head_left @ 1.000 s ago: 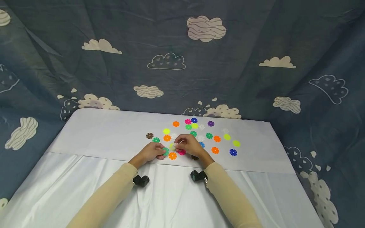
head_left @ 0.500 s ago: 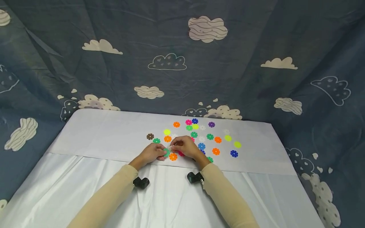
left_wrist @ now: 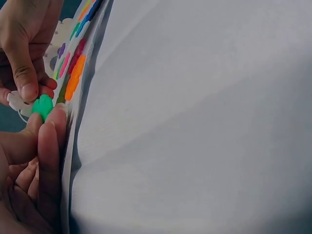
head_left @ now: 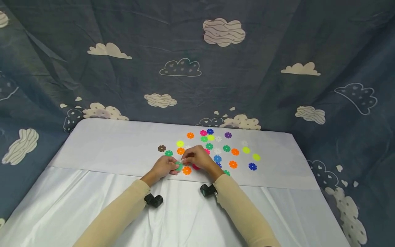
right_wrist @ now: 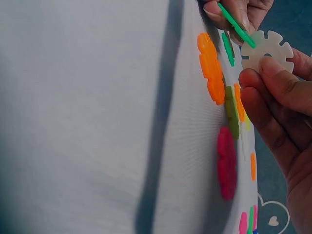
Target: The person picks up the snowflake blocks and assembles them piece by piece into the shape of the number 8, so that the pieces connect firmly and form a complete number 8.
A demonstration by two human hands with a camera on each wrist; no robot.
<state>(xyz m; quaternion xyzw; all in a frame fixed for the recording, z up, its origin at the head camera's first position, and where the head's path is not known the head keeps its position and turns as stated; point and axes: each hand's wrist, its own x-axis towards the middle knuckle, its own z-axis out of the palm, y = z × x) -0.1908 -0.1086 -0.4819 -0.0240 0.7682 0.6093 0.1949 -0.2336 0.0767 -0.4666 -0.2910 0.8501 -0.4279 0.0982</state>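
Note:
My left hand (head_left: 162,166) pinches a green notched plastic disc (right_wrist: 236,24) between thumb and fingers. Facing it, my right hand (head_left: 197,157) grips a white notched disc (right_wrist: 278,43), thumb on its flat side. In the right wrist view the green disc stands edge-on, its rim meeting a notch of the white one at roughly a right angle. How deep the slots engage cannot be told. The left wrist view has the green disc (left_wrist: 43,107) above my left fingertips, the white disc (left_wrist: 18,103) partly behind it. An orange disc (head_left: 187,170) lies just right of my left hand.
Several similar discs lie spread over the white table (head_left: 117,144), among them brown (head_left: 162,148), purple (head_left: 228,135) and dark blue (head_left: 252,166) ones. A crimson disc (right_wrist: 226,163) sits partly under my right hand. Behind the table hangs a dark cloud-print curtain (head_left: 135,79).
My right hand has moved left with the white disc, bringing it against the green disc. My left hand has stayed nearly in place.

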